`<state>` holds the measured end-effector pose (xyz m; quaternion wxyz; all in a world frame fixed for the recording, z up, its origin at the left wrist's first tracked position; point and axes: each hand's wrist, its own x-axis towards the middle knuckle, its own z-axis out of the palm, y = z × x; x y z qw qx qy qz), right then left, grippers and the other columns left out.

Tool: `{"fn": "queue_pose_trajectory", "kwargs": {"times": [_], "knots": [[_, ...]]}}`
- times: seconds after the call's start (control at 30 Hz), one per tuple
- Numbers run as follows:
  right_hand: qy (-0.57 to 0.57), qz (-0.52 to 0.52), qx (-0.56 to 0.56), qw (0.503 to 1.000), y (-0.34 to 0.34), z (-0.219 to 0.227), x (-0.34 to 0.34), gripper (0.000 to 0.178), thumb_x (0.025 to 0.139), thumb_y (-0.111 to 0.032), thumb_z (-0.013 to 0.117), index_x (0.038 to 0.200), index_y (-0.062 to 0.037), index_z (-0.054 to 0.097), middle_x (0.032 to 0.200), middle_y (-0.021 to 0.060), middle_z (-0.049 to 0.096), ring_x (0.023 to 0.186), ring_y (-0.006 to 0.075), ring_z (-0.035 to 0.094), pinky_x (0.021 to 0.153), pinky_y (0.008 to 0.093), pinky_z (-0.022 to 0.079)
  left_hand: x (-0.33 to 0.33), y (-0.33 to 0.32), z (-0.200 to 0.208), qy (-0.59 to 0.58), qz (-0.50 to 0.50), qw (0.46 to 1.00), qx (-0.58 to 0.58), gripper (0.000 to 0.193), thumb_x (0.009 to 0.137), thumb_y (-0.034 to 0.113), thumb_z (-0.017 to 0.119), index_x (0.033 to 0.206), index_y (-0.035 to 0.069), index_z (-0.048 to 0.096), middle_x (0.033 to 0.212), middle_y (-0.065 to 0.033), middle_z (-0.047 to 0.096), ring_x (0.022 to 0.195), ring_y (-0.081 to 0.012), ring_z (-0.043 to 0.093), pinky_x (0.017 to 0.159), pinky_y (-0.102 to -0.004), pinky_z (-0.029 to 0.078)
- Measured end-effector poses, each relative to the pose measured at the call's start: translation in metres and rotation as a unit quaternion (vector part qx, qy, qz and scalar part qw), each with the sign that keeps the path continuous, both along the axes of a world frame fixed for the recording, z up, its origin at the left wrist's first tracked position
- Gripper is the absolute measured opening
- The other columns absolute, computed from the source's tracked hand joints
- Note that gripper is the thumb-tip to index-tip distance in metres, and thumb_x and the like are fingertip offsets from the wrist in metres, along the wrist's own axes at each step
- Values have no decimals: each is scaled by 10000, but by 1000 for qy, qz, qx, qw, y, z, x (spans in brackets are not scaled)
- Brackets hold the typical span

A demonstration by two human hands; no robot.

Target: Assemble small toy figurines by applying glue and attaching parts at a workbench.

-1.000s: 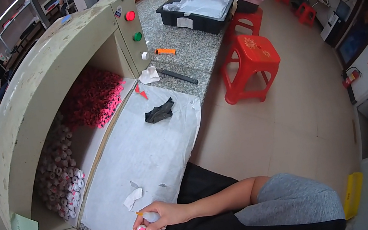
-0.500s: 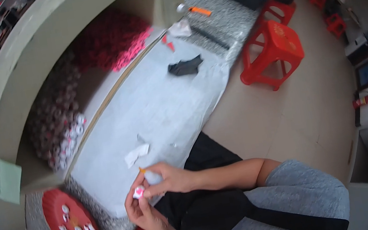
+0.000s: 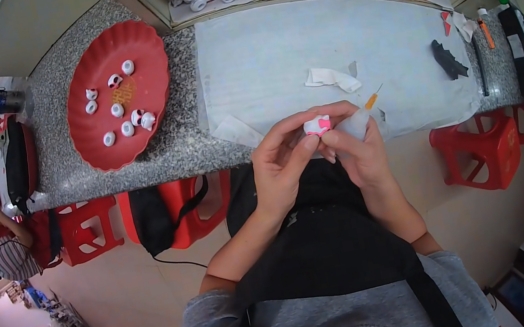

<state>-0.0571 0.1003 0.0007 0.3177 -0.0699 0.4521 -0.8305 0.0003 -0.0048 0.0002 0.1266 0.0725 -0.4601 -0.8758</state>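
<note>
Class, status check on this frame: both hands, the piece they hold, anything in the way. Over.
Left hand and right hand both pinch the small pink-and-white piece. Held above the bench edge. Nothing blocks it.

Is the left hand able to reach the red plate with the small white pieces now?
Probably yes. The red plate lies on the counter to the left of the left hand, with nothing between them, but that hand now pinches a small pink and white piece.

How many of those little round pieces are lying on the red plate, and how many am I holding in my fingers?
Round pieces on the red plate: 9
Pink-and-white piece pinched by left hand and right hand: 1
Total: 10
</note>
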Motion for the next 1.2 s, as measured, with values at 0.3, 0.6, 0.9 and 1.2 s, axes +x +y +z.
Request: {"fn": "queue_pose_trajectory", "kwargs": {"times": [0.3,0.6,0.9,1.2], "knots": [[-6,-41,4,999,0,1,8,262,661,-49,574,897,34,497,679,69,515,526,96,456,446,195,348,4,1,-6,13,-31,999,41,228,769,-15,459,997,-31,471,893,-121,523,726,-164,524,623,-275,466],[37,57,17,998,9,9,7,282,611,28,617,864,25,493,701,82,528,564,113,498,468,201,383,15,-13,-6,111,-13,990,-82,201,698,-5,564,897,5,540,919,-86,527,875,-154,496,924,-349,266],[8,46,4,999,-5,3,8,274,653,5,586,913,19,499,712,78,535,564,103,484,475,201,379,11,-23,-6,62,0,993,-100,182,683,-16,570,863,-3,544,895,-94,549,857,-169,513,893,-340,302],[65,-12,73,995,22,2,-16,253,676,0,525,926,22,496,681,78,510,517,85,418,466,203,342,-6,-168,29,-151,248,712,-639,273,706,62,561,969,15,504,880,-99,557,731,-184,546,658,-264,424]]}}
